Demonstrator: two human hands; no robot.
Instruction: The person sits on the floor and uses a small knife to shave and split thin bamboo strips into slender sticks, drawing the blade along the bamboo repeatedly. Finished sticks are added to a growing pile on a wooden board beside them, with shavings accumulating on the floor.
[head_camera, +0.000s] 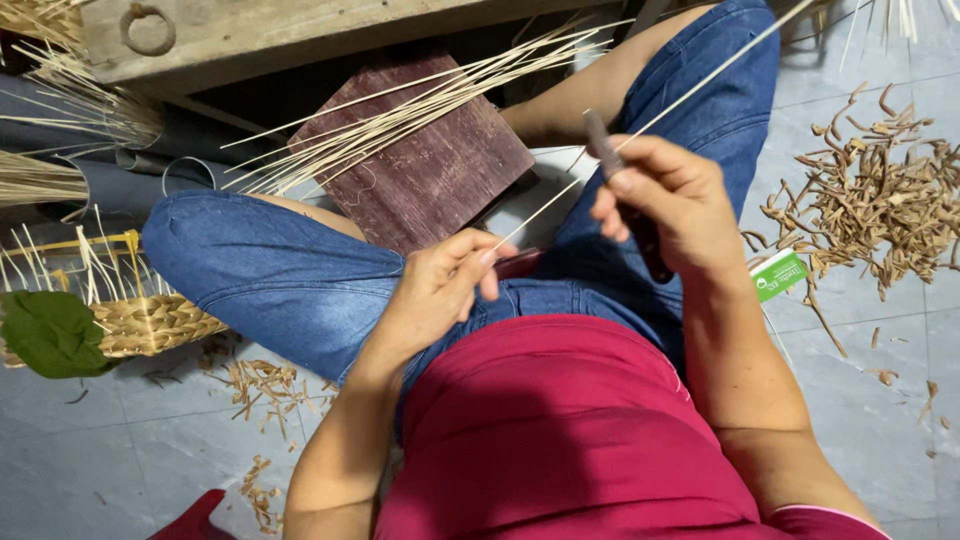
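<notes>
Over the lap of blue denim jeans, the left hand pinches the near end of a thin, pale, smooth strip that slants up and away. The right hand is closed around a dark-handled knife laid against it. Behind lie a reddish-brown grained board, 1 fan of straw-coloured slivers, and curly tan shavings on grey tiles.

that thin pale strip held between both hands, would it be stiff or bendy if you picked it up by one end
Probably springy rather than rigid: the strip is very long and thin, yet runs nearly straight between the left hand and right hand. Likely very light, like the loose strips fanned over the board. Being so slender, it might snap if bent sharply.
</notes>
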